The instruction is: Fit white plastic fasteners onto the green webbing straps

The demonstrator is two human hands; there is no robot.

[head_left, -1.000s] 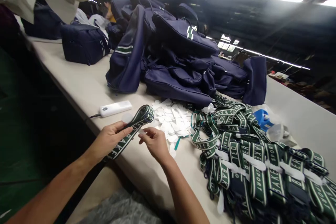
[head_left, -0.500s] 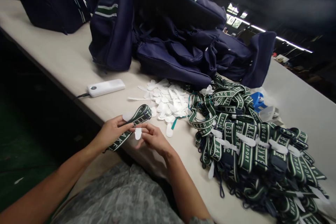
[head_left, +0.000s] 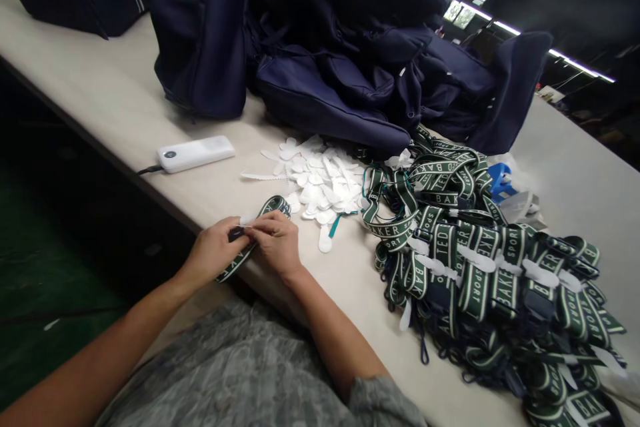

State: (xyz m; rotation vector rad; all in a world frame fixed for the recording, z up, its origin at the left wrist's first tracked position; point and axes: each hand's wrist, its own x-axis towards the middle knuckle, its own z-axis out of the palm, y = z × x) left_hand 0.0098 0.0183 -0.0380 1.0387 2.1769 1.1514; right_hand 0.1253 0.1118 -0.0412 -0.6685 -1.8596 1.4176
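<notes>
A folded green-and-white lettered strap (head_left: 276,205) lies across my two hands at the table's front edge. My left hand (head_left: 213,250) is closed round the strap's near part. Pinched at the strap's upper side, my right hand (head_left: 276,240) has its fingertips on a white strip (head_left: 246,221) that crosses the strap. The two hands meet there, and the fingers hide most of the strip. Just beyond them lies a loose pile of white strips (head_left: 325,180) with rounded ends.
Many bundled green straps (head_left: 480,273) with white strips round them heap on the right. Navy bags (head_left: 320,100) stand along the back. A white power bank (head_left: 195,153) with a black cable lies at left. A blue-and-clear object (head_left: 501,181) sits behind the straps.
My right hand has moved up and left to meet my left hand at the strap. The white strip's end, which hung below the strap, is now drawn up against it. The view has shifted slightly.
</notes>
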